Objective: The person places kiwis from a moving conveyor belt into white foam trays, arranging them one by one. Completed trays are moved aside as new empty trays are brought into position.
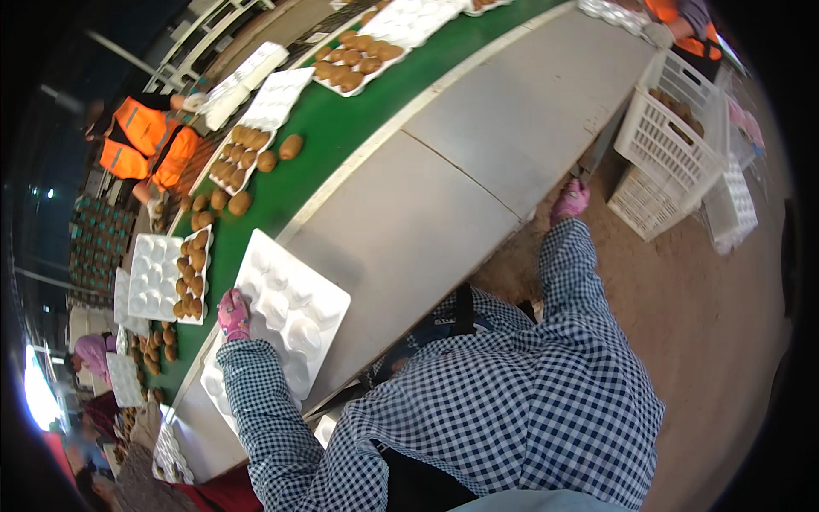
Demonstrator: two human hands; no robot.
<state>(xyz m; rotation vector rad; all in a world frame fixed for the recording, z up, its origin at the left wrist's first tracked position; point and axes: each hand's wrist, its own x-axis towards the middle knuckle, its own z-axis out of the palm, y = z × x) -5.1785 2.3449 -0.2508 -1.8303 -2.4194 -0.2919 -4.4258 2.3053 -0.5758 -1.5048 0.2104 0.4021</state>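
A white moulded foam fruit tray (297, 313) lies open on the metal table, partly over the green belt. At its left edge is my left hand (234, 315), in a pink patterned glove, with the fingers bent; whether it grips the rim is unclear. My right hand (571, 200), gloved the same way, reaches to the far right, by the metal table's front edge, near a dark metal bracket. What its fingers touch is too small to tell. Loose kiwifruit (240, 203) lie on the belt beside trays partly filled with kiwifruit (238, 160).
The green conveyor belt (358, 131) runs behind the metal table (409, 205). White plastic crates (665, 137) are stacked at the right, near bagged trays (732, 208). A worker in an orange vest (150, 144) stands across the belt; another person's gloved hand (659, 35) is at upper right.
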